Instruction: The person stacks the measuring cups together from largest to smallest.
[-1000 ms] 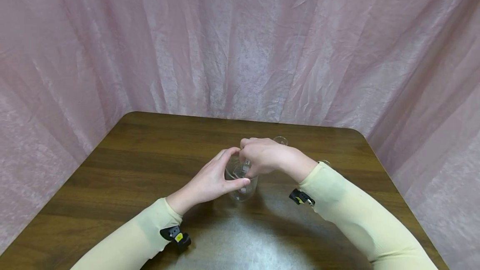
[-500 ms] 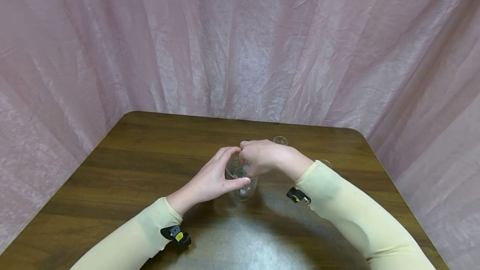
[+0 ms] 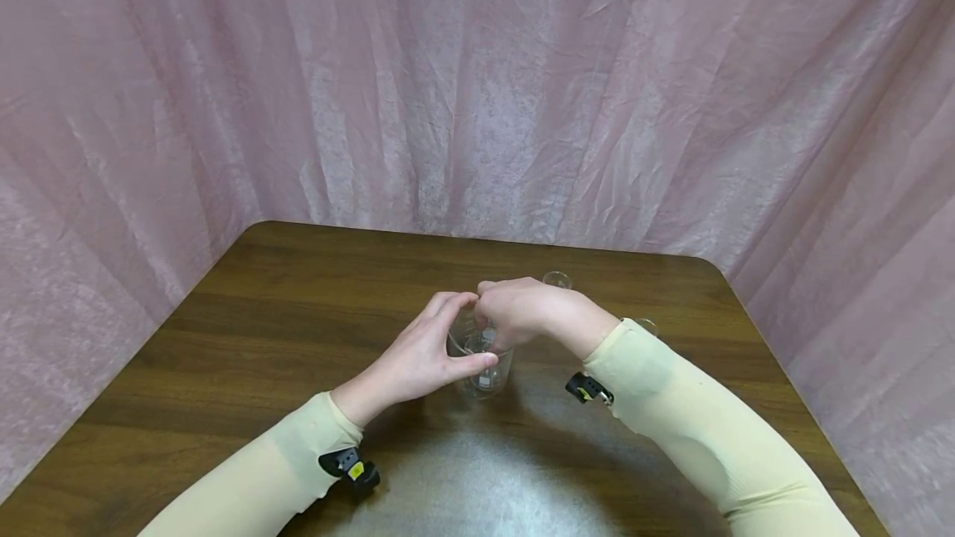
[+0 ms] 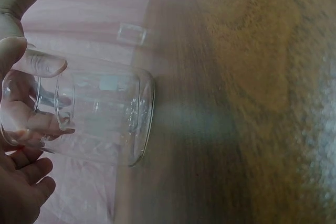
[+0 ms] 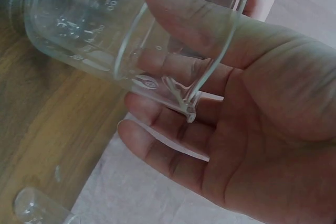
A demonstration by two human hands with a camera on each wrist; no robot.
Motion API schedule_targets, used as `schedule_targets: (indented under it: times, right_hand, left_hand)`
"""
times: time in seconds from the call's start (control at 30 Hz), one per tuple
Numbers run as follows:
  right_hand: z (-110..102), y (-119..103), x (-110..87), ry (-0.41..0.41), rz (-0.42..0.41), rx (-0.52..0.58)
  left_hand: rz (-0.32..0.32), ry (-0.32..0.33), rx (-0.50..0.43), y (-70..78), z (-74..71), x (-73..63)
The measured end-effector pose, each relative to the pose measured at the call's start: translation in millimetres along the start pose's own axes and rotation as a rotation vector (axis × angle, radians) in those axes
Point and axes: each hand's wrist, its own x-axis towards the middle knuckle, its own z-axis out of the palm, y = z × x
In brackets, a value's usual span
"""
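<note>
A large clear glass beaker (image 4: 149, 103) stands upright between my hands, its base close to the table. My left hand (image 3: 418, 359) holds its rim, with the thumb on the near side and fingers round the far side. Inside sits a smaller glass beaker (image 5: 73, 22) with a white printed scale. My right hand (image 3: 522, 311) reaches through the mouth, thumb and index finger pinching the smaller beaker's rim. Its other fingers lie outside the large beaker. In the head view, the hands partly cover both beakers.
A small glass vessel (image 3: 557, 279) stands behind the right hand. Another glass rim (image 3: 646, 326) shows just past the right sleeve. The brown wooden table (image 3: 313, 272) has pink curtains (image 3: 477, 106) around it.
My right forearm has shifted slightly left and the smaller beaker sits a little lower inside the large one. My left hand has stayed in place.
</note>
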Motion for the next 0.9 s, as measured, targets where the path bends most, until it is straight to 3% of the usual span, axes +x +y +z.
schedule_targets:
  times: [0.23,0.5,0.63,0.9]
  right_hand:
    - [-2.5,0.6,-0.3,-0.018,-0.001,0.003]
    - [-0.3,7.7,-3.3,0.030,-0.042,0.036]
    - [1.7,13.4,-13.1,0.093,-0.063,0.105]
    - [5.7,27.2,-39.5,0.296,-0.098,0.249]
  left_hand:
    - [-0.005,-0.005,-0.001,1.2,-0.9,0.9]
    - [-0.005,-0.019,0.005,-2.1,-0.3,1.5]
    - [-0.009,-0.027,0.000,-1.4,-0.9,0.3]
    - [0.007,-0.007,-0.003,-0.3,-1.7,0.3]
